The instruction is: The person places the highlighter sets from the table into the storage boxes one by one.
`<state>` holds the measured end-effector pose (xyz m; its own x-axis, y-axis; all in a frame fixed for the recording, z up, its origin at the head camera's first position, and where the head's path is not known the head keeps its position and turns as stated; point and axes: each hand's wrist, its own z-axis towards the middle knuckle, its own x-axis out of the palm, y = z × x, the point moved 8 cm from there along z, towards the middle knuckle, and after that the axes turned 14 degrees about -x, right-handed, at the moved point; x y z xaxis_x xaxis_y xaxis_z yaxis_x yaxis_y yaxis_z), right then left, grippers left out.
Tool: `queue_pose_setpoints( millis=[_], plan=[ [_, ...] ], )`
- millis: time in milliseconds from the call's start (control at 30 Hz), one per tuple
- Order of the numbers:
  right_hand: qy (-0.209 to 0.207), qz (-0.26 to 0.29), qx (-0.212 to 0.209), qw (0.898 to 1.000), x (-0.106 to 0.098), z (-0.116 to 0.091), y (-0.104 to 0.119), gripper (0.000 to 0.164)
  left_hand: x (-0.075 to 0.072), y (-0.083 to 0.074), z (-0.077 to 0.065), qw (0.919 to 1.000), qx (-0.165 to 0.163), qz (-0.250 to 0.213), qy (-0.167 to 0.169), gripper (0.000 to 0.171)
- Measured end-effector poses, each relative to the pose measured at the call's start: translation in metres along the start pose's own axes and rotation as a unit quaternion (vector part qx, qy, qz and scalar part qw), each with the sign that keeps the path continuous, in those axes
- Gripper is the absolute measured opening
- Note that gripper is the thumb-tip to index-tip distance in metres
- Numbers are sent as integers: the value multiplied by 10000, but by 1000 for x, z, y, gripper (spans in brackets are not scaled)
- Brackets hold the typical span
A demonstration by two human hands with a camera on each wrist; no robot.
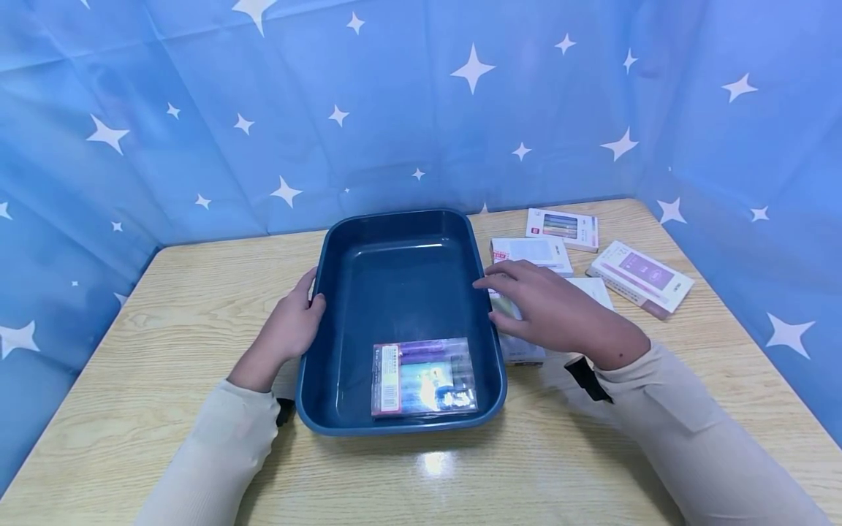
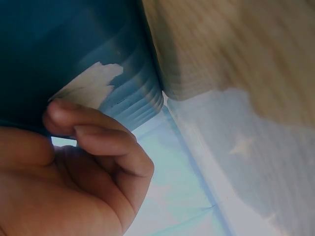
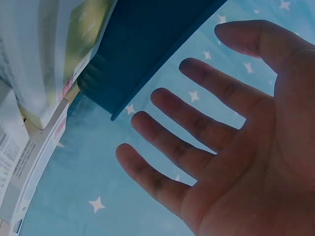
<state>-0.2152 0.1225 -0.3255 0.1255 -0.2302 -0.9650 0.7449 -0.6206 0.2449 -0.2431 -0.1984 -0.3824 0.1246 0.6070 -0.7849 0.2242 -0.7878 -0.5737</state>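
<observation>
A deep blue plastic tray (image 1: 411,292) stands on the table, with a shiny clear-wrapped flat pack (image 1: 427,376) lying inside its near end. The pack shows purple and teal colours and a white barcode label. At the tray's left rim my left hand (image 1: 292,321) holds the edge. In the left wrist view its fingers (image 2: 106,140) curl against the outer wall, beside a torn white paper patch (image 2: 91,86). My right hand (image 1: 552,310) hovers at the right rim, over white boxes, its fingers (image 3: 197,123) spread and holding nothing. Whether a fingertip touches the rim I cannot tell.
Right of the tray lie several flat boxes: a white one (image 1: 533,253), a windowed one (image 1: 562,228) at the back, and a white-and-purple one (image 1: 639,277) farther right. A blue curtain with white stars (image 1: 395,109) hangs behind the wooden table (image 1: 177,321).
</observation>
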Motion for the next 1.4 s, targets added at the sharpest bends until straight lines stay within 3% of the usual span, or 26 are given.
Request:
queue_pose_setpoints(
  millis=[467, 967, 1400],
  plan=[
    [198, 169, 547, 9982, 2, -4, -16, 46, -1, -1, -2, 10000, -20, 15, 24, 58],
    [291, -69, 623, 9976, 4, -6, -30, 46, 0, 1, 1, 10000, -27, 33, 2, 59],
    [576, -75, 995, 9933, 14, -11, -47, 48, -1, -1, -2, 10000, -12, 42, 5, 58]
  ],
)
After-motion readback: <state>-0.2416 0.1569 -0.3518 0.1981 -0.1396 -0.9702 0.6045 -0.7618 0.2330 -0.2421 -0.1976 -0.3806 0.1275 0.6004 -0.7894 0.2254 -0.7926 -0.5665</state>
